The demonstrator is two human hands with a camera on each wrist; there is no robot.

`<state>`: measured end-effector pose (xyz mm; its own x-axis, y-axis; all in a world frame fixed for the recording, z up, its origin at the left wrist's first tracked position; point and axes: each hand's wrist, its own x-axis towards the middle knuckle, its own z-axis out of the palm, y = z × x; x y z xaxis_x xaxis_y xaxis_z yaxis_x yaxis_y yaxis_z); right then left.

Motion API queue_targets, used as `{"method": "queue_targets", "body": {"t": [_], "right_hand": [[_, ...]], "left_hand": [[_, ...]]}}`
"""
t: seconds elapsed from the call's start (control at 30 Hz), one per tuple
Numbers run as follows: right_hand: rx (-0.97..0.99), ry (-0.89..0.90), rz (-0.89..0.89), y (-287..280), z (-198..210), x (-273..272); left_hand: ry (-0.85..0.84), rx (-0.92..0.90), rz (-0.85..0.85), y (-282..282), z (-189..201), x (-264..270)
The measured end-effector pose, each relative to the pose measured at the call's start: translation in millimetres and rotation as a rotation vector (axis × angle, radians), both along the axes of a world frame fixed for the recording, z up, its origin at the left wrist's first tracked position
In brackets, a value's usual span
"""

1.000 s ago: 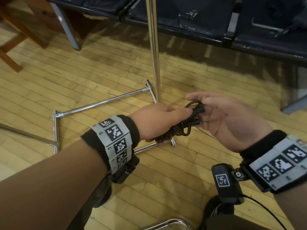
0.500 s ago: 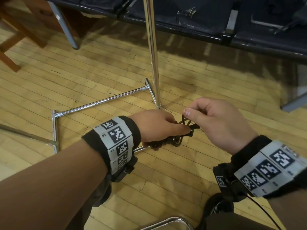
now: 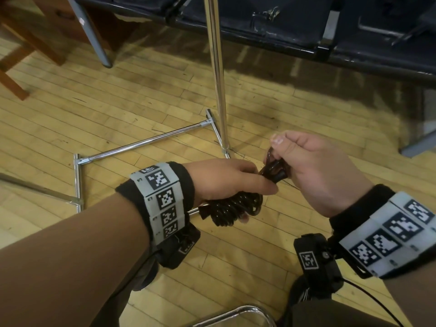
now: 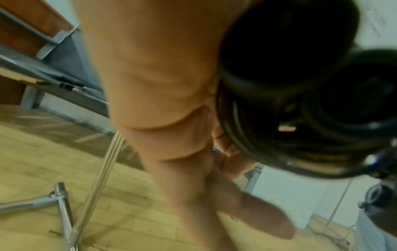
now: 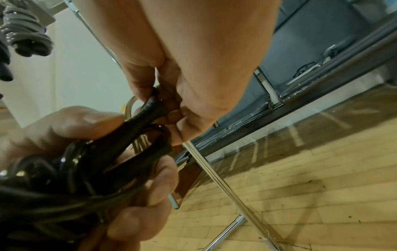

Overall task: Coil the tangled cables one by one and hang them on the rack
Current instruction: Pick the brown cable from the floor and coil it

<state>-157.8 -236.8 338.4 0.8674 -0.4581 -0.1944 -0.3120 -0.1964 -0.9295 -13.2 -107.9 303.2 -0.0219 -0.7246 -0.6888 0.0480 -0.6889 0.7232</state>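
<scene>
Gripping the black cable coil, the left hand holds it lengthwise toward the right hand, which pinches its end loop, just this side of the rack pole

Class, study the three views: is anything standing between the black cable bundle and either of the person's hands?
Nothing visible does. The left hand already grips the coiled black cable, and the right hand pinches its loop end directly, with nothing between them.
</scene>
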Motion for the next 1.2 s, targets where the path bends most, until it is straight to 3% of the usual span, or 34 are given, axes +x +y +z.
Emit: {"method": "queue_targets", "body": {"t": [0.07,0.13,0.23,0.33,0.5,0.6,0.67,0.77,0.93,1.0,1.13,1.2], "right_hand": [[0.052,-0.023,-0.018,-1.6,2.2,0.6],[0.017,0.011,-0.004,-2.2,0.9,-0.7],[-0.089,0.137,0.080,4.1,-2.2,-2.1],[-0.045,0.206,0.159,14.5,-3.2,-0.1],[-0.042,0.143,0.238,23.7,0.7,0.8],[-0.047,0.067,0.173,26.3,7.9,-1.5],[-0.036,0.022,0.133,23.5,13.4,-3.6],[-0.036,0.030,0.065,8.9,11.7,-4.5],[0.246,-0.078,-0.174,-17.0,-1.5,1.8],[0.205,-0.077,-0.158,-16.7,-0.8,0.7],[-0.165,0.113,0.028,4.3,4.2,-7.5],[-0.221,0.108,0.074,16.7,9.6,-7.1]], "left_hand": [[0.135,0.005,0.051,0.6,-2.1,-1.9],[0.101,0.001,0.036,0.3,-2.9,-4.8],[-0.135,0.012,0.005,-1.4,-4.2,-9.3],[-0.443,0.054,-0.094,-4.4,-4.4,-13.8],[-0.843,0.059,-0.384,-10.3,-0.5,-14.0],[-0.946,0.007,-0.377,-11.0,-3.4,-12.0],[-0.947,-0.029,-0.274,-8.8,-6.9,-12.2],[-0.750,-0.092,-0.090,-3.7,-11.0,-10.1],[-0.521,-0.222,0.085,-3.5,-6.5,-9.2],[-0.625,-0.214,0.031,-5.7,-5.2,-13.7],[-0.889,-0.067,-0.240,-12.3,-4.2,-23.8],[-1.003,-0.032,-0.346,-15.9,-4.6,-29.2]]}}
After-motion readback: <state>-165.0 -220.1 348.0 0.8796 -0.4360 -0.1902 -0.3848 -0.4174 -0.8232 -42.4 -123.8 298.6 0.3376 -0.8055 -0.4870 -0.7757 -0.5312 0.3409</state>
